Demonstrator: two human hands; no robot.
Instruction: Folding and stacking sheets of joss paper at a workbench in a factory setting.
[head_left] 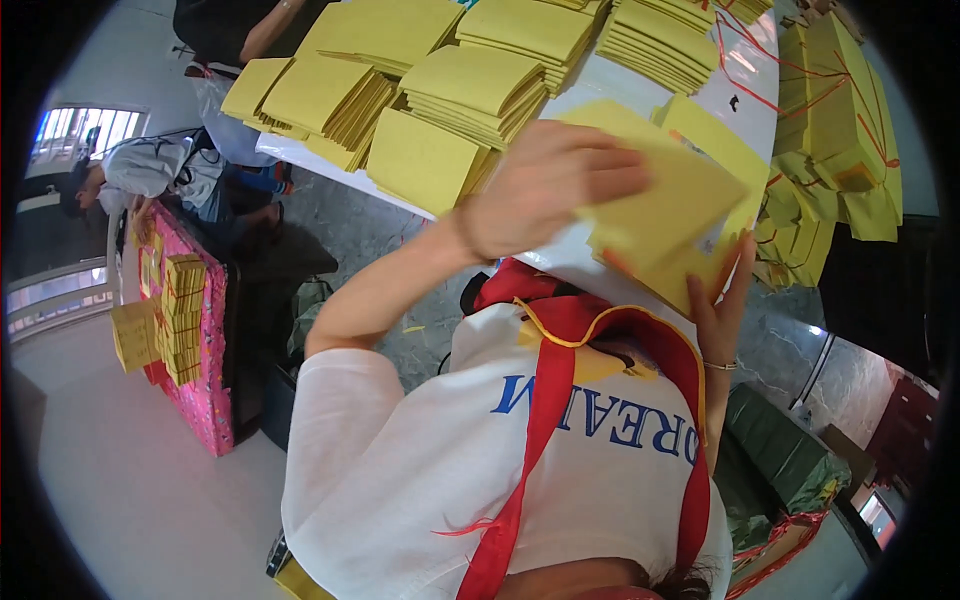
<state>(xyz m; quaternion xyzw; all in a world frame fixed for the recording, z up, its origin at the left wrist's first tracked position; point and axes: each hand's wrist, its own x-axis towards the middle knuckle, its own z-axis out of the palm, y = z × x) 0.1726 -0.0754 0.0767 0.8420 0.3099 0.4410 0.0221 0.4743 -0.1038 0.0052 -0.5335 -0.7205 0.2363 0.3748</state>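
At the near edge of the white table (pixel 575 262), a yellow paper piece (pixel 672 205) lies tilted over other yellow paper, its edges smeared by motion. My left hand (pixel 560 185) reaches across its left side, fingers bent and blurred; whether they grip it is unclear. With thumb and fingers, my right hand (pixel 722 300) holds the lower right edge of the yellow paper. Under the blurred piece, another yellow sheet (pixel 715 140) shows a printed patch. Beside my left wrist is a stack of yellow paper pieces (pixel 425 160).
More yellow stacks (pixel 525 35) cover the table's far side. Bundles tied with red cord (pixel 835 110) stand at the right. On the left, a person (pixel 165 165) bends over a pink-covered table (pixel 212 375) with yellow bundles (pixel 182 320). Green-wrapped packages (pixel 785 450) lie at lower right.
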